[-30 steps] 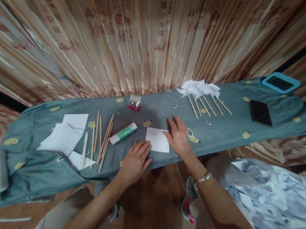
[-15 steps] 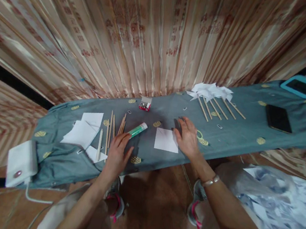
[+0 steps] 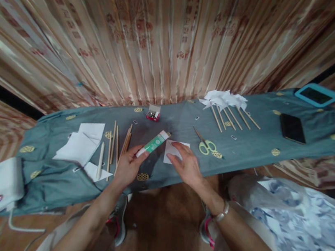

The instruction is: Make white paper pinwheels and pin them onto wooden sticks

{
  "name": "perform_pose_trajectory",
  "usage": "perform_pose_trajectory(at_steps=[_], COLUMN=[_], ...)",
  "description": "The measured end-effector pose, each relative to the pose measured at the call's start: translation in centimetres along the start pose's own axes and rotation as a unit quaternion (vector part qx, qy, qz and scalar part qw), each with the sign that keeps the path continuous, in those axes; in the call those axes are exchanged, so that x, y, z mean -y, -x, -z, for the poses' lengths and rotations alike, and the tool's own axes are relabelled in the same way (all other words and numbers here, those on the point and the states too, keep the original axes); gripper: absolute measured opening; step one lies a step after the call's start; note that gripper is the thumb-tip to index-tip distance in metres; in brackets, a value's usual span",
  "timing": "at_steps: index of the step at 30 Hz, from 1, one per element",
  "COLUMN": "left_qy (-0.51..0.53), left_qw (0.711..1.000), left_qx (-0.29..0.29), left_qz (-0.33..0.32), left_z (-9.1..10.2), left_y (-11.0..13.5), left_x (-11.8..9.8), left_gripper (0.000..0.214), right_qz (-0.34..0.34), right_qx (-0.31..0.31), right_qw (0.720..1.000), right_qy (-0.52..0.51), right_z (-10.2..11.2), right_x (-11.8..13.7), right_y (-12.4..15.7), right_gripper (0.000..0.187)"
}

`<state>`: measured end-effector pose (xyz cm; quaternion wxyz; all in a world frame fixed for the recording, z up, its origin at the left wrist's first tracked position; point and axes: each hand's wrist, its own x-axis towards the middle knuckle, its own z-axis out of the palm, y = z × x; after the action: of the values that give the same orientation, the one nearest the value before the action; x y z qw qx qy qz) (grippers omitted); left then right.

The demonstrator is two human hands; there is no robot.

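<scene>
My left hand is closed around a green-and-white glue stick, tilted up to the right above the cloth. My right hand, thumb and fingers spread, reaches over a square of white paper and covers part of it. Whether the fingertips press on the paper I cannot tell. Scissors with light green handles lie just right of that hand. Several wooden sticks and a white pen-like tool lie left of the glue stick.
White paper sheets lie at the left near a white box with a cable. A small red box of metal bits stands behind. Paper pinwheels, a black phone and a blue-framed device lie rightward. A bag of paper scraps sits below.
My left hand has picked up the glue stick and moved it rightward. My right hand has moved left from the scissors onto the paper square, uncovering the scissors. The view has shifted slightly.
</scene>
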<state>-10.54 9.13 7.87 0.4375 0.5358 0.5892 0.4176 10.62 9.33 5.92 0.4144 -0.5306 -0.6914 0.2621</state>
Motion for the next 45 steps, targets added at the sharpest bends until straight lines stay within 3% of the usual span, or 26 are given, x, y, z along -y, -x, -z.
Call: perform_pose_trajectory(at_steps=[2, 4, 6, 10, 13, 16, 18, 21, 24, 27, 32, 36, 38, 45], left_qy=[0.105, 0.172, 0.208, 0.225, 0.185, 0.079, -0.037, -0.224, -0.340, -0.404, -0.427, -0.371, -0.361, -0.382], left_qw=[0.992, 0.976, 0.962, 0.951, 0.960, 0.988, 0.995, 0.956, 0.911, 0.878, 0.840, 0.847, 0.853, 0.857], left_qx=[0.047, 0.104, 0.138, 0.164, 0.158, 0.117, 0.077, 0.040, 0.044, 0.045, 0.045, 0.131, 0.152, 0.162], left_qz=[0.051, 0.087, 0.111, 0.137, 0.136, 0.060, -0.058, -0.184, -0.229, -0.252, -0.333, -0.356, -0.346, -0.305], left_z=[-1.5, -2.9, -3.9, -4.6, -4.2, -3.2, -2.2, -1.2, -1.1, -1.7, -3.7, -6.0, -7.0, -8.0], left_y=[0.9, 1.7, 2.4, 2.8, 2.7, 2.1, 1.2, -0.6, -2.2, -2.8, -1.2, 0.7, 1.3, 1.2], left_x=[-0.7, -1.2, -1.6, -2.0, -1.8, -1.1, -0.5, 0.3, 0.9, 1.0, 0.2, 0.3, 0.6, 1.1], left_gripper=[0.050, 0.052, 0.051, 0.051, 0.048, 0.040, 0.033, 0.031, 0.036, 0.037, 0.035, 0.032, 0.036, 0.046], right_qz=[-0.095, -0.168, -0.212, -0.253, -0.289, -0.343, -0.373, -0.390, -0.388, -0.371, -0.324, -0.251, -0.219, -0.160], right_qx=[0.034, 0.069, 0.090, 0.094, 0.024, -0.085, -0.109, -0.105, -0.107, -0.097, -0.086, -0.080, -0.063, -0.020], right_qw=[0.979, 0.923, 0.872, 0.834, 0.823, 0.790, 0.762, 0.731, 0.718, 0.742, 0.820, 0.904, 0.932, 0.978], right_qy=[-0.180, -0.338, -0.431, -0.482, -0.489, -0.501, -0.518, -0.551, -0.567, -0.550, -0.464, -0.337, -0.283, -0.129], right_z=[-0.2, -0.2, -0.1, 0.9, 2.3, 3.7, 4.2, 4.4, 4.3, 4.4, 4.5, 4.2, 4.0, 3.4], right_x=[0.9, 1.6, 2.2, 2.6, 2.0, 1.1, 0.6, 0.3, -0.1, -0.6, -1.4, -1.7, -2.0, -3.4], right_y=[0.6, 1.0, 1.3, 1.2, 0.3, -0.8, -1.2, -1.3, -1.1, -1.0, -1.2, -1.2, -1.1, -0.9], right_gripper=[0.042, 0.044, 0.042, 0.036, 0.038, 0.038, 0.039, 0.038, 0.035, 0.032, 0.029, 0.029, 0.030, 0.033])
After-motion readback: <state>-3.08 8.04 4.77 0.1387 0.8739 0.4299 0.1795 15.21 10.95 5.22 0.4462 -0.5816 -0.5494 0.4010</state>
